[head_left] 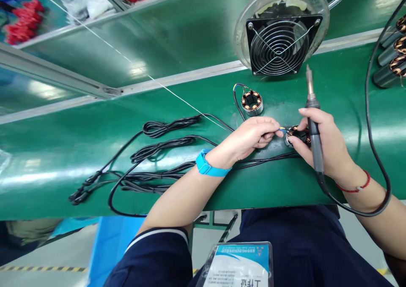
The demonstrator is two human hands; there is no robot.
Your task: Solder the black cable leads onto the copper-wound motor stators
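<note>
My left hand (250, 137), with a blue wristband, pinches thin coloured wires at a small motor stator (298, 135) with copper windings on the green bench. My right hand (320, 145) steadies that stator with its fingertips while a soldering iron (312, 113) is gripped in it, tip pointing up and away. A second stator (252, 102) with a black lead lies just beyond the hands.
A black fan (281, 42) in a round housing stands behind the work. Bundled black cables (152, 164) lie to the left on the green bench (63, 151). Several wound cylinders (393, 54) sit at the far right. A thin solder wire (177, 97) stretches diagonally.
</note>
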